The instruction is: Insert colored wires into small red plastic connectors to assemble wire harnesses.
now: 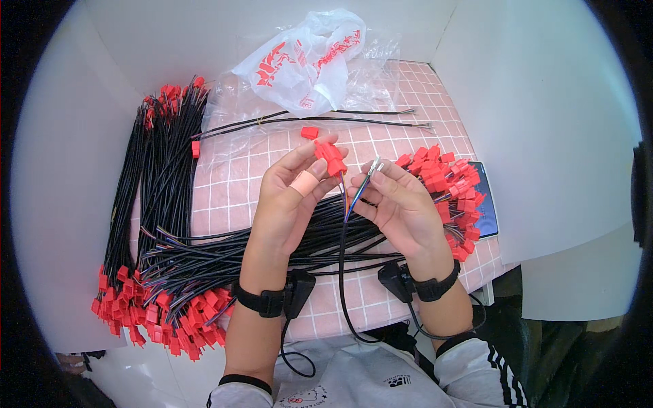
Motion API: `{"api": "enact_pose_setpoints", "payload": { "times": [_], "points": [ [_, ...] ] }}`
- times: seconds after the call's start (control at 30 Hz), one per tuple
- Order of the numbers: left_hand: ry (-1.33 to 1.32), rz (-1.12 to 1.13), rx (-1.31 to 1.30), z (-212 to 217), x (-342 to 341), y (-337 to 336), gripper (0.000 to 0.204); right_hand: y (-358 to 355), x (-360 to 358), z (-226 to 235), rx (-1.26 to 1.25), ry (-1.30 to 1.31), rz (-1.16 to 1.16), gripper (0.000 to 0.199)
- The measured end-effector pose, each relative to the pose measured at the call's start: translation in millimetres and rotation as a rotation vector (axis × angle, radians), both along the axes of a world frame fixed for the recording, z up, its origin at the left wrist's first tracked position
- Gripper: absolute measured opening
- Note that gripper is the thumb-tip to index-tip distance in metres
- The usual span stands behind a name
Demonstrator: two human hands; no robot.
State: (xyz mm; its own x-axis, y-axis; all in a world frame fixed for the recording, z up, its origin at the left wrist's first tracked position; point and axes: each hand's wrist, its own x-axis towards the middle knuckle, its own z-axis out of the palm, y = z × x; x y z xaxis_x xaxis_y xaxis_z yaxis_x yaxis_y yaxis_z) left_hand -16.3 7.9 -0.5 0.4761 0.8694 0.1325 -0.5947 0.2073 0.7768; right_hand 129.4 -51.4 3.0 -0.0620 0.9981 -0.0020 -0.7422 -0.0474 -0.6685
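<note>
Between the thumb and fingers of my left hand (292,183) is a red plastic connector housing (330,158); a tan bandage wraps one finger. My right hand (401,204) pinches thin coloured wires (356,197) near their ends, where small metal terminals (375,164) stick up. A few of the wires run into the housing. They come out of a black cable (342,272) that hangs between my forearms toward my lap. Beneath my hands lies a bundle of black cables (320,234), with red connectors (445,180) massed at its right end.
Further cable bundles (170,183) with red connectors stand at the left. A loose red housing (310,132) and two black cables (326,119) lie beyond my hands. At the back sits a white plastic bag (306,61). A phone (487,204) is partly under the right connectors. White panels (558,136) enclose the table.
</note>
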Motion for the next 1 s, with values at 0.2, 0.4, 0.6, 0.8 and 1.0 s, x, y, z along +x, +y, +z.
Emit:
{"api": "enact_pose_setpoints", "payload": {
  "times": [0.2,0.4,0.6,0.8,1.0],
  "points": [
    [0.003,-0.01,-0.006,-0.3,-0.8,-0.5,0.031,-0.1,1.4,-0.5,0.023,0.018,0.027,0.013],
    [-0.021,-0.045,-0.008,-0.1,-1.0,-1.0,0.033,-0.9,2.7,0.0,-0.038,0.067,0.087,0.013],
    [-0.109,-0.104,-0.038,-1.6,0.0,-3.9,0.035,-2.6,4.4,0.9,-0.086,0.061,0.147,0.012],
    [-0.114,-0.104,-0.045,-1.0,1.8,-4.9,0.036,-2.3,5.0,4.2,-0.121,-0.026,0.178,0.009],
    [-0.125,-0.09,-0.041,-0.5,1.6,-5.1,0.035,-1.9,3.7,1.9,-0.157,-0.034,0.198,0.01]
  ]
}}
